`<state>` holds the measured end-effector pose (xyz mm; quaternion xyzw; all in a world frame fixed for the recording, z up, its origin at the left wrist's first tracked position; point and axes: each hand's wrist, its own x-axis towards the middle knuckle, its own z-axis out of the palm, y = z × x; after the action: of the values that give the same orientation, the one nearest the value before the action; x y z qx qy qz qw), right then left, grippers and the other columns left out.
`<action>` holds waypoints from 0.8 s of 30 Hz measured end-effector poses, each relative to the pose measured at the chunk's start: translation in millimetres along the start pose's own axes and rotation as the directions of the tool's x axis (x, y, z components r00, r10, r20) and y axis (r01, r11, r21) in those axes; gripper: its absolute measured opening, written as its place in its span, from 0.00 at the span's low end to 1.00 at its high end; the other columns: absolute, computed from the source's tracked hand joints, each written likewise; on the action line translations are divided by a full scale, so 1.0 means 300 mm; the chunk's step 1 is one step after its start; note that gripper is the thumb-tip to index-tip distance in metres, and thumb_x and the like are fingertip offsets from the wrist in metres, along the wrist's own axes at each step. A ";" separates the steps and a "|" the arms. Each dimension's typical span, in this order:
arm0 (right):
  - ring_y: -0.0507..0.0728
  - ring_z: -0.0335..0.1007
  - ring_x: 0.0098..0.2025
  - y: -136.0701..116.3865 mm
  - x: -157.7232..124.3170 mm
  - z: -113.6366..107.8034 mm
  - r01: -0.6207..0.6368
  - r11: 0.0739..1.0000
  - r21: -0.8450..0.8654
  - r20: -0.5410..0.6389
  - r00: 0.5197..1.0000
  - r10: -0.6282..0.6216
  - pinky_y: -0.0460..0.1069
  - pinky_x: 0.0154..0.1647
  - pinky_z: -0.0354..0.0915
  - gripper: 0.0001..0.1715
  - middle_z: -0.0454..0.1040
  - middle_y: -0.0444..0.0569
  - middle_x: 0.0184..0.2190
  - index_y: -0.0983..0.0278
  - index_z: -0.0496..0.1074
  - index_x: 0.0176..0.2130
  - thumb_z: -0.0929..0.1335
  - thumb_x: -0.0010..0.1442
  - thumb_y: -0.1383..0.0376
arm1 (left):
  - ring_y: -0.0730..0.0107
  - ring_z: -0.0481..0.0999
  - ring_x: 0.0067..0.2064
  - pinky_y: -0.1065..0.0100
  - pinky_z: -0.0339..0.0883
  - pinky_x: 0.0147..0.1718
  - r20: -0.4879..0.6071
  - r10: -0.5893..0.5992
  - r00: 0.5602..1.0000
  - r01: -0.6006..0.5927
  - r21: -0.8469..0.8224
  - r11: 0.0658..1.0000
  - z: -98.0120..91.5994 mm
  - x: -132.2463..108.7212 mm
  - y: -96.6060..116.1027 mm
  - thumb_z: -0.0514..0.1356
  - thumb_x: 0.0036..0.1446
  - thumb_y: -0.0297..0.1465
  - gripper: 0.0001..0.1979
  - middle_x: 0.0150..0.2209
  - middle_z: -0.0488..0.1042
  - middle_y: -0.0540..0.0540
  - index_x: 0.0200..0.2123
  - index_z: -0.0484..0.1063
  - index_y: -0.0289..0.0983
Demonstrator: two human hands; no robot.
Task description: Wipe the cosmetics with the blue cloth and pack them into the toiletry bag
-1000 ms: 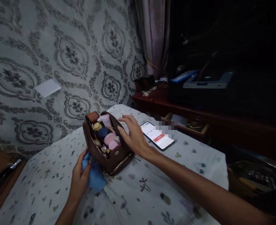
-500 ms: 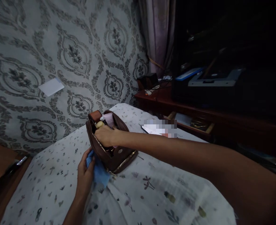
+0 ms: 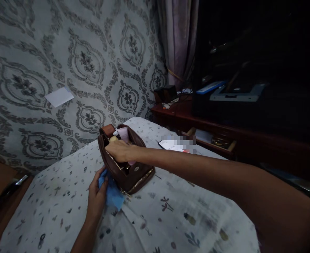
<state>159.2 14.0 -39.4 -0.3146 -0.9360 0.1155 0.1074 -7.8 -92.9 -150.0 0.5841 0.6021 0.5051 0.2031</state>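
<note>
An open brown leather pouch (image 3: 134,175) stands on a table under a white cloth with small prints (image 3: 170,211). Pink, yellow and other small cosmetic containers (image 3: 122,134) poke out of it. My right hand (image 3: 119,150) reaches into the pouch's middle, knuckles up, fingers curled down among the containers and hidden. My left hand (image 3: 97,195) rests on the cloth at the pouch's near left side, closed on a blue cloth (image 3: 112,193) that lies against the pouch.
A phone with a lit screen (image 3: 172,146) lies on the cloth right of the pouch. A dark wooden cabinet (image 3: 223,133) with an open drawer stands at the right. Patterned wallpaper (image 3: 78,63) rises behind. A dark object (image 3: 12,184) lies at the far left.
My right hand went from hovering open beside the pouch to reaching down into it. My left hand stayed on the blue cloth. The view shifted slightly.
</note>
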 end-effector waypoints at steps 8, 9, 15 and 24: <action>0.59 0.74 0.43 0.068 -0.098 -0.070 0.187 0.970 -0.154 -0.118 0.971 -0.206 0.48 0.32 0.60 0.10 0.76 0.54 0.47 0.65 0.71 0.44 0.69 0.60 0.68 | 0.51 0.74 0.57 0.53 0.63 0.60 -0.008 -0.032 0.999 0.032 0.003 0.999 0.002 -0.008 0.007 0.61 0.54 0.47 0.26 0.53 0.78 0.41 0.51 0.75 0.38; 0.59 0.74 0.42 0.069 -0.100 -0.069 0.194 0.967 -0.163 -0.111 0.970 -0.214 0.48 0.30 0.59 0.10 0.76 0.54 0.46 0.65 0.70 0.44 0.68 0.61 0.69 | 0.51 0.74 0.56 0.53 0.63 0.60 -0.005 -0.030 1.000 0.030 0.006 1.000 0.003 -0.009 0.011 0.61 0.54 0.47 0.26 0.53 0.78 0.41 0.51 0.75 0.38; 0.60 0.75 0.42 0.073 -0.113 -0.079 0.144 0.960 -0.239 -0.140 0.974 -0.181 0.48 0.31 0.58 0.21 0.76 0.54 0.46 0.65 0.67 0.52 0.67 0.59 0.74 | 0.50 0.72 0.59 0.51 0.59 0.63 -0.005 -0.069 0.998 0.069 0.020 0.997 0.001 -0.013 0.007 0.61 0.54 0.49 0.28 0.54 0.77 0.40 0.52 0.74 0.37; 0.60 0.74 0.45 0.139 -0.195 -0.159 -0.039 0.973 -0.227 -0.269 0.963 -0.024 0.48 0.36 0.57 0.20 0.76 0.52 0.46 0.61 0.72 0.54 0.69 0.62 0.67 | 0.48 0.72 0.60 0.50 0.60 0.63 -0.011 -0.078 0.997 0.078 -0.011 0.997 -0.001 -0.006 -0.016 0.62 0.54 0.48 0.26 0.54 0.78 0.40 0.51 0.76 0.38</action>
<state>241.5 17.4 -13.3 -0.3415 -0.9185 -0.0371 0.1961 -10.0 -93.9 -154.6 0.5562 0.6227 0.5035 0.2222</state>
